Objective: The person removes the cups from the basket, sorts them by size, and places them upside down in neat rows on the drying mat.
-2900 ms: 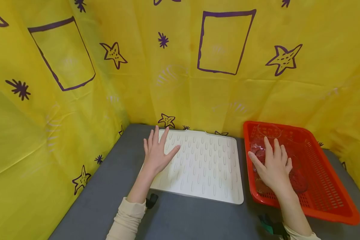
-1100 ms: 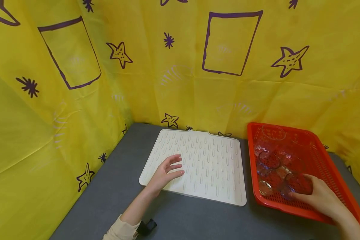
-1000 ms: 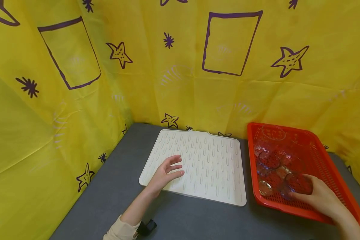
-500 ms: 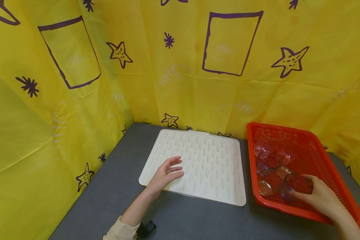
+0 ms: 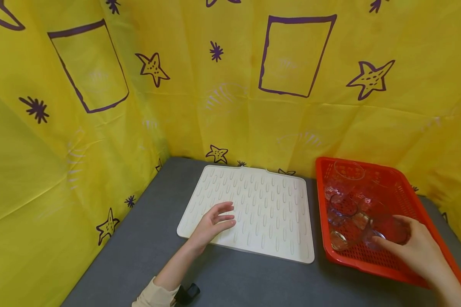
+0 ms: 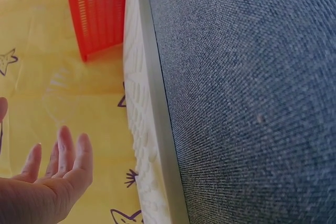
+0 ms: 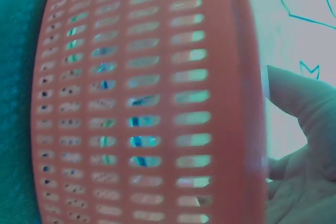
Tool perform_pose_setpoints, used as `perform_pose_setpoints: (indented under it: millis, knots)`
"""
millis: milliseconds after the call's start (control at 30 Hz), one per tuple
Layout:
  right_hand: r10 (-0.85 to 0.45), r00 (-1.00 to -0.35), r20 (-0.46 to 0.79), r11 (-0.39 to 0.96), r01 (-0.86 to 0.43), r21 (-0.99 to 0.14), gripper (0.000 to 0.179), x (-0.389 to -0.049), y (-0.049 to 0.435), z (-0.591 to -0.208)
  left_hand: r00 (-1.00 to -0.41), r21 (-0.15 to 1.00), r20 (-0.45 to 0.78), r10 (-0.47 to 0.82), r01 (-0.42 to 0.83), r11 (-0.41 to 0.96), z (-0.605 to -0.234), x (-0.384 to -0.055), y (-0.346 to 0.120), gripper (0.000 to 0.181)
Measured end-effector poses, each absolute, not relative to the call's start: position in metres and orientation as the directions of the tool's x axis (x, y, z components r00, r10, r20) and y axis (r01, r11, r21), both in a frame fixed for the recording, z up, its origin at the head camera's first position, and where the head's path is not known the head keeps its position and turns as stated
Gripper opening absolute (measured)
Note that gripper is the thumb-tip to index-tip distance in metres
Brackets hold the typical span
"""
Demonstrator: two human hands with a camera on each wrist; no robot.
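Observation:
My right hand (image 5: 420, 247) grips a clear cup (image 5: 393, 230) in the front right part of the red plastic basket (image 5: 438, 238). Thumb and fingers sit on opposite sides of the cup, which looks tilted. Several other clear round cups (image 5: 343, 205) stand to its left and behind it. In the right wrist view, the basket's slotted wall (image 7: 226, 103) hides most of the cup, and part of the right hand (image 7: 310, 124) shows beyond the rim. Over the white ridged drying mat (image 5: 253, 204) hovers my left hand (image 5: 211, 226), its fingers loosely bent around nothing.
A grey table (image 5: 146, 238) lies under the mat and basket. Yellow sheeting (image 5: 230, 119) with purple drawings stands behind and to the left. The basket's raised rim (image 5: 320, 204) is just right of the mat.
Both hands were spread at first. The left then drew back and relaxed over the mat; the right took hold of a cup, which has since shifted slightly right and tilted.

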State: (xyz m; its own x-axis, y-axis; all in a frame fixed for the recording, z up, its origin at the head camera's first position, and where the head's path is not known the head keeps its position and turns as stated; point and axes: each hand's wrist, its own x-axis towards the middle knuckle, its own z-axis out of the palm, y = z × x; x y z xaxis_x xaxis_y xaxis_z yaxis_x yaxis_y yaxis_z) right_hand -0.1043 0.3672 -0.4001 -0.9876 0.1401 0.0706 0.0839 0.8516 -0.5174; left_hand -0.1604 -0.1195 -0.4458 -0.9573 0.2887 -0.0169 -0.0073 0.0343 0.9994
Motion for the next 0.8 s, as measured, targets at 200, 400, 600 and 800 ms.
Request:
perform_pose_setpoints:
  millis: [200,400,600,800]
  knots:
    - [0.163,-0.970,0.182,0.810,0.025,-0.586,0.085,-0.099,0.352,-0.388,-0.953,0.999,-0.011,0.301,0.001,0.041,-0.446,-0.160,-0.118,0.058]
    - [0.236,-0.959,0.156,0.736,0.072,-0.673,0.090,-0.096,0.324,-0.369,-0.954,0.999,-0.007,0.300,0.004,0.035,-0.444,-0.162,-0.118,0.055]
    - [0.202,-0.969,0.142,0.659,0.027,-0.751,0.085,-0.103,0.292,-0.356,-0.950,0.999,0.012,0.312,0.024,0.034,-0.439,-0.163,-0.117,0.056]
    - [0.106,-0.979,0.172,0.606,-0.074,-0.792,0.083,-0.111,0.257,-0.351,-0.946,0.999,0.032,0.323,0.041,0.022,-0.436,-0.161,-0.115,0.054]
